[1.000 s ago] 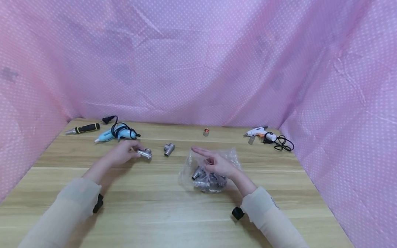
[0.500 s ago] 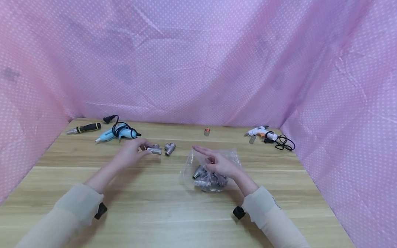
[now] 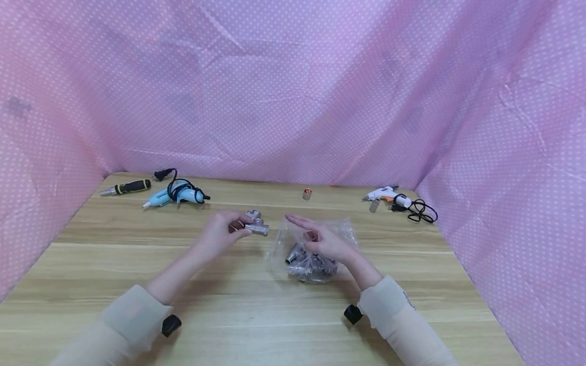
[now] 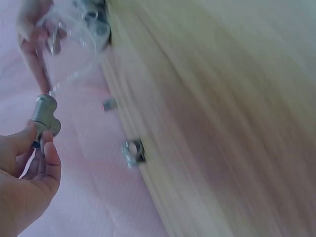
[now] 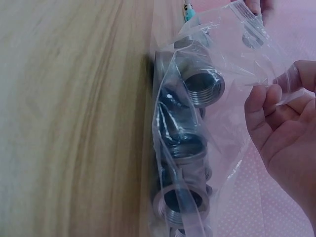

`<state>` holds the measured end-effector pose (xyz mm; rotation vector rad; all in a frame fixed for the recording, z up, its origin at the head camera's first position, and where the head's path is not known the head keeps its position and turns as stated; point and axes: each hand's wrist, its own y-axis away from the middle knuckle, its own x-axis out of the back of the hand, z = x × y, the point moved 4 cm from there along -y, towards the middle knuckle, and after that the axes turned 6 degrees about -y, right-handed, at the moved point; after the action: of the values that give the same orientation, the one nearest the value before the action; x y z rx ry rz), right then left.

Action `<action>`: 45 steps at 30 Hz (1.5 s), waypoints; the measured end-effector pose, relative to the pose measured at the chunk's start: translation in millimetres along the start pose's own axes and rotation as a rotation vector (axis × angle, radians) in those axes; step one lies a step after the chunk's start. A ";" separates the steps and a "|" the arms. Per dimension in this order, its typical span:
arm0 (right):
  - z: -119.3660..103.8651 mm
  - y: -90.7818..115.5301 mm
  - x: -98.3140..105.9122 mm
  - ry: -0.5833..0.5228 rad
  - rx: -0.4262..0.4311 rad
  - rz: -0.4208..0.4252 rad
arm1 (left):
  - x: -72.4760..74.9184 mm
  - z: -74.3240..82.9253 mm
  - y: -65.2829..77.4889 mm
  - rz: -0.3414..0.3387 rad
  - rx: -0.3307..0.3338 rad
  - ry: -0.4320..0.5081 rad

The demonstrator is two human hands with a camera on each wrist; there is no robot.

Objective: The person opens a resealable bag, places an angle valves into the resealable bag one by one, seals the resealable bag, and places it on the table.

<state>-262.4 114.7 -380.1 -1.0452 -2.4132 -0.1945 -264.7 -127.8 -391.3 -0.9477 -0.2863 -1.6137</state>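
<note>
My left hand (image 3: pixel 222 231) pinches the end of a shiny metal pipe tee (image 4: pixel 45 112), held above the table. Just behind it in the head view is a second pipe tee (image 4: pixel 133 153), partly hidden by the held one. To the right, my right hand (image 3: pixel 329 242) pinches the upper edge of a clear zip bag (image 5: pixel 224 44), its index finger reaching out along the mouth. Inside the bag lie several threaded metal fittings (image 5: pixel 200 86), their openings plain in the right wrist view. The held tee is left of the bag, apart from it.
Along the back of the wooden table (image 3: pixel 260 326) lie a black-and-yellow screwdriver handle (image 3: pixel 133 186), a blue glue gun (image 3: pixel 175 194) with its cord, a small metal cylinder with red inside (image 3: pixel 307 194), and a white glue gun (image 3: pixel 384 194). Pink dotted cloth (image 3: pixel 289 85) hangs behind.
My left hand has carried the pipe tee to the right, past the blue glue gun and up to the loose tee, nearer the bag. The right hand and bag have stayed put.
</note>
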 end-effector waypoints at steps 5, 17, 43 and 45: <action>2.0 -0.3 0.1 -0.014 0.009 -0.001 | -16.3 14.6 2.8 -0.005 -0.020 0.066; 6.4 -1.5 0.3 -0.077 0.055 0.006 | -68.5 25.3 -1.1 -0.135 0.000 0.183; 3.2 -2.2 -0.4 -0.053 0.062 0.003 | -86.6 27.9 -9.5 -0.355 -0.073 0.193; 3.3 -2.6 -0.1 -0.058 0.063 0.003 | -79.3 27.4 -9.4 -0.359 -0.079 0.200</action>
<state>-265.4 113.9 -382.8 -1.0395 -2.4528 -0.0877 -262.8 -51.1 -426.8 -0.8169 -0.2660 -2.0473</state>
